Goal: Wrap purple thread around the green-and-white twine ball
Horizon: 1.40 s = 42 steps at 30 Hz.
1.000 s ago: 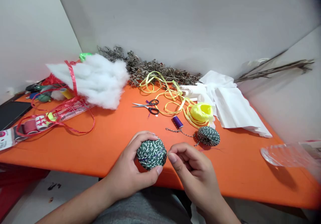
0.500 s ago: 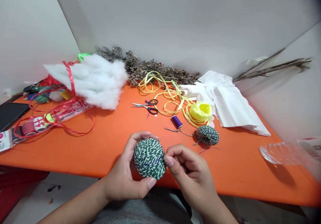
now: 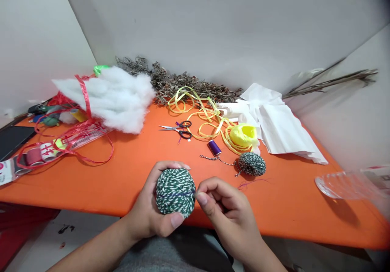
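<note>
My left hand (image 3: 155, 211) wraps around a ball of green-and-white twine (image 3: 176, 191), thumb at the front and fingers behind. Dark purple thread crosses the ball's face toward its right side. There my right hand (image 3: 228, 211) is closed in a pinch, thumb against forefinger, close to the ball's edge; whatever is between the fingertips is too small to make out. Beyond the hands lie a spool of purple thread (image 3: 214, 147) and a smaller dark-green-and-white twine ball (image 3: 252, 164) with a loose tail. Black-handled scissors (image 3: 179, 129) rest with their blades apart.
Yellow ribbon (image 3: 210, 129) curls near a yellow bundle (image 3: 243, 135). White stuffing (image 3: 118, 97) and red ribbon (image 3: 87, 97) sit left, above packaged thread spools (image 3: 34, 155). Dried twigs (image 3: 189, 85) line the wall. White cloth (image 3: 286, 125) and a clear plastic container (image 3: 344, 185) are at right.
The twine ball has shifted slightly left in my left hand and turned a little, showing more of the purple thread. My right hand has moved slightly left too, keeping its pinch.
</note>
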Motion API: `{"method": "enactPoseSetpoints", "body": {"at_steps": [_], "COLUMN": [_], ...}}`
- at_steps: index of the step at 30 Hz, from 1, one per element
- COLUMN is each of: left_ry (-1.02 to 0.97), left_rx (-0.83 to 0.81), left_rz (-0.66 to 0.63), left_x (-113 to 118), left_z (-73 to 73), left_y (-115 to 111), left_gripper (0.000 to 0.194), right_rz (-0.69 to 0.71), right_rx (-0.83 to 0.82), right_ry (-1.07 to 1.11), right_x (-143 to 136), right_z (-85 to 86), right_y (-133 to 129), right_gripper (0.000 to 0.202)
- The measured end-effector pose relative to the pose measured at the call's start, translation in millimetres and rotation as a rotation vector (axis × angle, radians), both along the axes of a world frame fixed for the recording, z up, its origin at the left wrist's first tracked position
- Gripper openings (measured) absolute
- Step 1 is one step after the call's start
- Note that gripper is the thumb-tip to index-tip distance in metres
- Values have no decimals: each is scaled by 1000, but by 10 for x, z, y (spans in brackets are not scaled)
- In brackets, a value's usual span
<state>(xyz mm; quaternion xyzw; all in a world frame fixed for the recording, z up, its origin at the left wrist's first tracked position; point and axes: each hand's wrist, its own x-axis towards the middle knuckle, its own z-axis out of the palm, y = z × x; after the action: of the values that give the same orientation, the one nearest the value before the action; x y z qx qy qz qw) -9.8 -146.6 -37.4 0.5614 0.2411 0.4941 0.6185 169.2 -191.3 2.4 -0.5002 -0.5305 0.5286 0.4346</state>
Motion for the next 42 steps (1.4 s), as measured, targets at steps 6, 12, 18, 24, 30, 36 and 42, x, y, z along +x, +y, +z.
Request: {"method": "enactPoseSetpoints", "body": {"at_steps": [6,12,18,24,30,36,42], "left_ry": [-80,-126,-89,72,64,151,64], "left_rx": [-75,-187,-328,-317,-419,-382,-440], "left_rz": [-84,-222,-272,-290,-351,-414,-393], "left_x": [-64,-122,-108,-115,-134,-194,-122], "left_z": [-37,-70,-118,-159,-96,-91,-129], "left_y": [10,-41,-152,-138,-59,-48,-60], "left_gripper": [63,70,82,76,76,80,68], "right_rz": [-26,-7,-21,22,58,150,225], "right_rx": [-18,12,72,78,72,57,66], "right_ry": [31,12,5,-63,-104,-142,-173], "right_x": [12,20,13,105,185,250,254], "right_z": [23,0,-80,-53,-37,-25,-29], "right_y": [11,10,17,22,67,93,61], "right_gripper": [29,25,22,20,20,19,18]}}
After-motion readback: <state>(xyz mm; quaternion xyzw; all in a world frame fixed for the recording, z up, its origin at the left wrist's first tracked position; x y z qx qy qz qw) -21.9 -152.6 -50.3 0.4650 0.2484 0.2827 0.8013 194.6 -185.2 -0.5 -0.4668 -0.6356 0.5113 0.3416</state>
